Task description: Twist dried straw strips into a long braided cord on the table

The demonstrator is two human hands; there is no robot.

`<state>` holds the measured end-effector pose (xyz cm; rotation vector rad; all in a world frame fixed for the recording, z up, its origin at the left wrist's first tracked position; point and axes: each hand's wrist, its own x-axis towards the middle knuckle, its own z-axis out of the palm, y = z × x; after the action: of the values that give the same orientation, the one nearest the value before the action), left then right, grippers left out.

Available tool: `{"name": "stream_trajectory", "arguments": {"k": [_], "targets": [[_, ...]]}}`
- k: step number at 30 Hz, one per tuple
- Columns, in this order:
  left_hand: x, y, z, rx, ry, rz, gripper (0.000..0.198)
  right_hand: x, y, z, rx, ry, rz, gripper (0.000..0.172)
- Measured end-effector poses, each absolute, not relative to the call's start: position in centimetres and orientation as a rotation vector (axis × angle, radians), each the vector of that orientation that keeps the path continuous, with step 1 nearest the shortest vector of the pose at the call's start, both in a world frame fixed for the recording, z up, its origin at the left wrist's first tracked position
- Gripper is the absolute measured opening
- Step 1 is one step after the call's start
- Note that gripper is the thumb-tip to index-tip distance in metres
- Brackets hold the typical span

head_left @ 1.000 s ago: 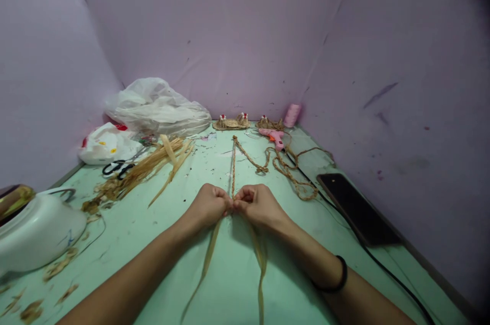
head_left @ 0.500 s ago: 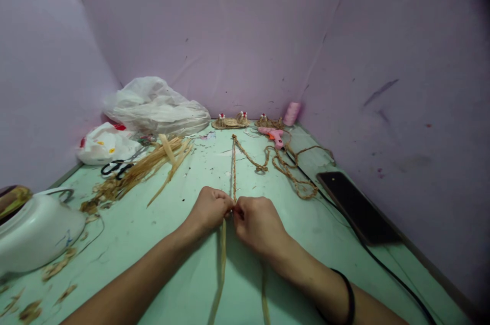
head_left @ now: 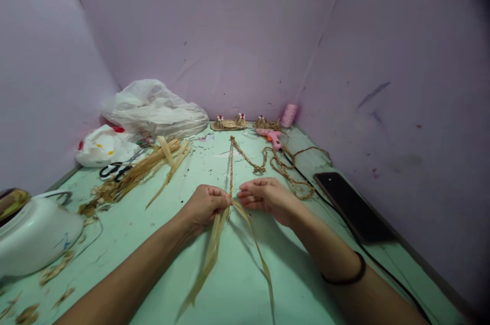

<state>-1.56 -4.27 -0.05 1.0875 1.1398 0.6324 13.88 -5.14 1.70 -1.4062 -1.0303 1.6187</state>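
My left hand [head_left: 206,205] pinches the near end of a braided straw cord [head_left: 231,174] between thumb and fingers. The cord runs straight away from me to a knot on the tabletop, then loops off to the right. From the pinch, loose flat fibre strips hang towards me: a wider strip [head_left: 211,253] on the left and a thinner strip [head_left: 257,246] on the right. Just right of the cord, my right hand [head_left: 270,197] is open, its fingers stretched out and nothing seen in them.
At left lie a bundle of dry fibres [head_left: 153,164], black-handled scissors [head_left: 111,169] and a white pot [head_left: 38,233]. Plastic bags [head_left: 153,108] sit behind. A pink glue gun [head_left: 271,137], pink thread spool [head_left: 289,115] and woven pieces [head_left: 229,125] stand at the back; a phone [head_left: 354,207] lies right.
My right hand has let go beside the cord, opened its fingers and moved slightly right. The left hand keeps its pinch. The loose strips have spread apart below it.
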Motion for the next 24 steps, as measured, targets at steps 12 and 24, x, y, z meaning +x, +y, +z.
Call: {"name": "stream_trajectory", "arguments": {"k": [12,24], "targets": [[-1.9,-3.6,-0.6,1.329,1.17,0.546,0.015,12.3,-5.2,-0.7,-1.476,-1.328,1.467,0.011],[-1.3,-6.9,1.4,1.712,1.486,0.456,0.027,11.5,-5.6,-1.6,-1.351,-1.189,1.439,0.006]]}}
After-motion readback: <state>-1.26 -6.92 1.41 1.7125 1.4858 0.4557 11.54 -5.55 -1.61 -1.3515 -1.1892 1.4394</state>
